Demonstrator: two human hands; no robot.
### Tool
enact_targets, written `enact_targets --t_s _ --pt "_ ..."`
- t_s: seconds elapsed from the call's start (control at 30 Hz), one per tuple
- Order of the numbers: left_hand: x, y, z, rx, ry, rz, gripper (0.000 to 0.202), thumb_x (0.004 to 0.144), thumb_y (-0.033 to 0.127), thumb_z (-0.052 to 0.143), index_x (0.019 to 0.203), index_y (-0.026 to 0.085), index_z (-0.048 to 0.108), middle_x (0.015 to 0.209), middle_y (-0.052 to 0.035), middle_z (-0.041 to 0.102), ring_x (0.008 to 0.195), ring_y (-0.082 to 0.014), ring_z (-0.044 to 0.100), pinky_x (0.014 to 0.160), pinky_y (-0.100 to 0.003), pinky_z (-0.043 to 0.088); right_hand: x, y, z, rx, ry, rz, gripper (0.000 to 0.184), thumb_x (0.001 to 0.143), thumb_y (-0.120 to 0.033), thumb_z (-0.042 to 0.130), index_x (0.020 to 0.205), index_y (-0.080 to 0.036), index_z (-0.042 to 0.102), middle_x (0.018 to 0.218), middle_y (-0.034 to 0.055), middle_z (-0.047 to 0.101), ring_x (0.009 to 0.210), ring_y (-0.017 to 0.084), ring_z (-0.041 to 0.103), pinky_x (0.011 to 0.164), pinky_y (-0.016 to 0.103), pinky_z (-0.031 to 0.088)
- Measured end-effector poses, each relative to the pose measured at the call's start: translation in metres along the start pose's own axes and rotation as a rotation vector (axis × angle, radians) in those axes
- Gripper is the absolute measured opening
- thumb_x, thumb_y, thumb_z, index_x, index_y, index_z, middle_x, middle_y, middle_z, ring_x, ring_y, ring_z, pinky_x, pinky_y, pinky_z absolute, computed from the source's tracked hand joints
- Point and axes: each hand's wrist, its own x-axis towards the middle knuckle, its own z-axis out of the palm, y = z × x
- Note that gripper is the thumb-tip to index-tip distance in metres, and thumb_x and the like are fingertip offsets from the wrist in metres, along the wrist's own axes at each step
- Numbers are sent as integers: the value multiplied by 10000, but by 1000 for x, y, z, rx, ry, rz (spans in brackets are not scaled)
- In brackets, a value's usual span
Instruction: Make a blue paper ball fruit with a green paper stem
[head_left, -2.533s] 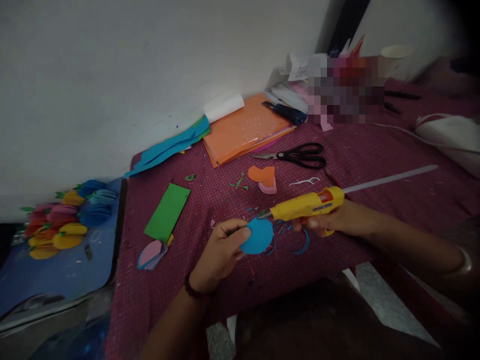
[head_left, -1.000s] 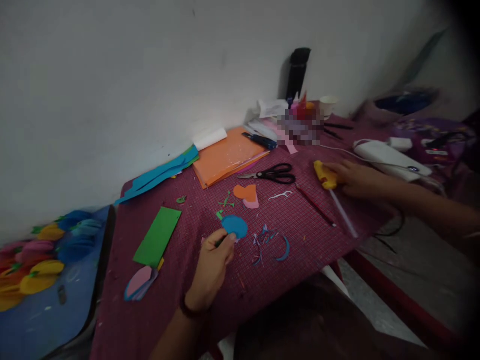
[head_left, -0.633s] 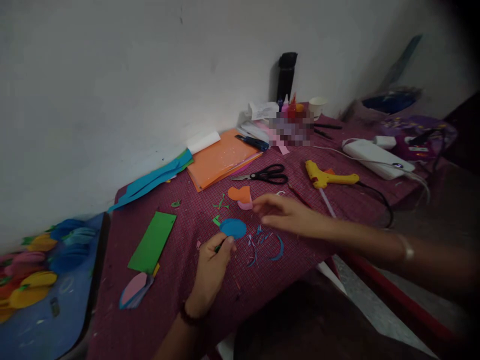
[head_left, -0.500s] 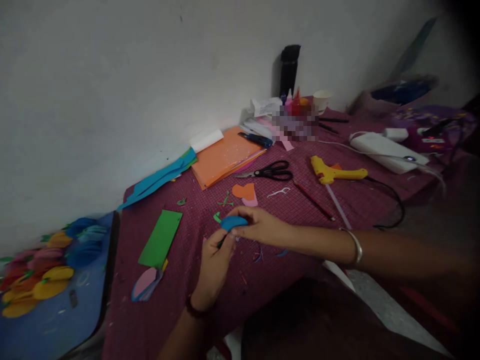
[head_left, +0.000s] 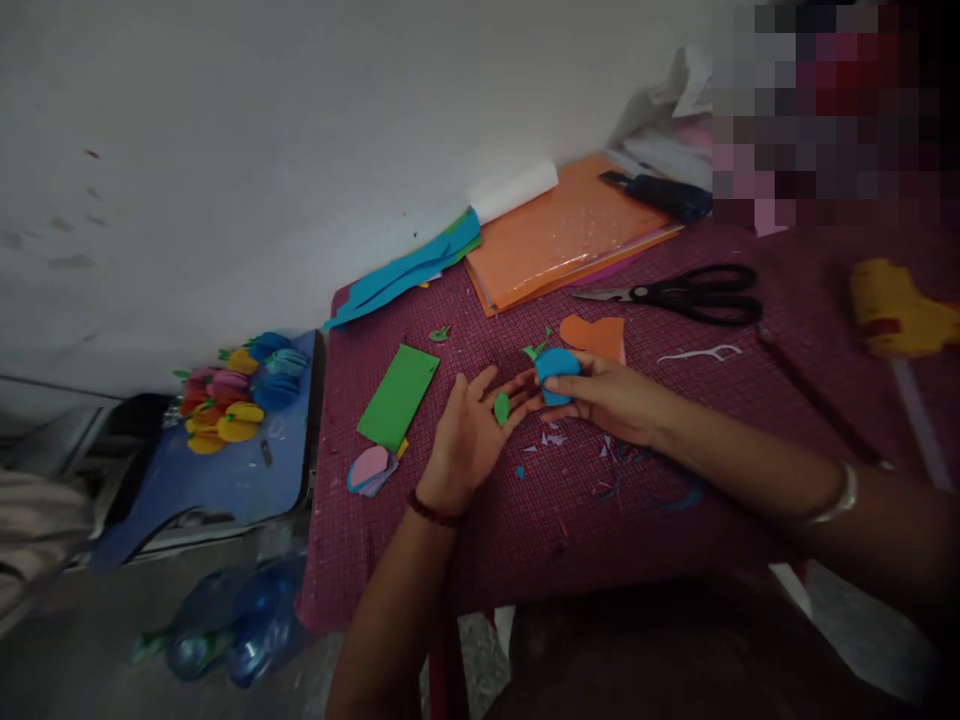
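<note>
My left hand is turned palm up with its fingers stretched out. A small green paper leaf lies loose on those fingers. Between thumb and fingers, my right hand pinches a rounded blue paper piece, held right by the left fingertips. Just beyond it are green paper scraps and an orange paper cutout on the table. To the left lie a green paper rectangle and a small stack of pink and blue cutouts.
Black-handled scissors, a white floss pick, a pencil and a yellow glue gun lie rightward. Orange sheets, a cutter and blue strips are by the wall. A blue board bears colourful paper fruits.
The view has swung left and closer. My left hand has opened from a pinch to a flat palm, exposing the green leaf. The blue piece stays in my right hand.
</note>
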Motion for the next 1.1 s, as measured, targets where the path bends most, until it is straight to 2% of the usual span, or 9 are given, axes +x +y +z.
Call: enact_targets --t_s 0.2,0.37,0.47,0.63,0.7,0.77,0.83,0.93,1.1 --pt "-1 -4 5 0 12 -74 508 952 525 271 1292 181 429 937 -101 672 831 -171 662 842 -334 503 -1 2 -5 -46 -121 126 249 717 -218 738 942 -176 639 949 32 703 821 149 696 679 263 597" --pt "-3 -7 5 39 31 -101 518 917 567 360 1307 237 449 938 -63 651 770 -144 633 778 -288 504 -2 4 -5 -83 -147 138 210 744 -213 710 934 -183 627 946 20 698 848 136 688 727 265 584" --pt "-6 -9 7 91 7 -69 508 906 570 393 1289 243 461 996 -64 649 785 -145 631 784 -289 496 -2 6 -3 -83 -144 135 181 742 -198 703 906 -183 627 899 5 697 822 125 687 734 266 581" --pt "-10 -11 11 110 -36 27 384 877 514 504 1146 241 530 1065 -50 627 794 -132 619 766 -287 497 -3 9 -2 -13 -121 118 170 737 -173 707 894 -178 642 891 11 709 826 132 695 747 272 590" --pt "-10 -12 9 130 -38 61 361 826 448 607 1110 235 545 1099 -47 619 821 -134 623 765 -290 499 -3 9 -1 58 -96 100 167 736 -179 717 888 -177 647 892 13 714 821 135 700 760 280 594" --pt "-8 -14 6 209 -13 139 427 733 331 722 1110 225 550 1102 -49 626 873 -149 631 786 -301 500 -4 8 -1 120 -70 74 166 727 -186 734 872 -178 654 880 11 719 808 132 702 749 267 599" --pt "-6 -17 3 329 32 229 469 651 225 780 1071 199 573 1017 -42 655 865 -154 640 775 -291 502 -4 6 0 155 -49 53 170 713 -186 754 856 -180 663 880 9 725 795 126 703 725 244 604" --pt "-2 -21 -2 445 82 282 308 648 207 772 907 158 613 813 -17 673 700 -118 624 646 -235 483 -6 4 2 188 -30 43 166 700 -186 769 830 -177 667 891 9 732 792 127 705 707 230 608" --pt "-2 -22 -2 408 118 336 140 685 197 725 768 145 625 640 37 610 513 -59 522 517 -197 425 -8 5 3 220 -20 48 175 706 -187 772 844 -162 669 880 22 733 850 156 709 721 250 616"
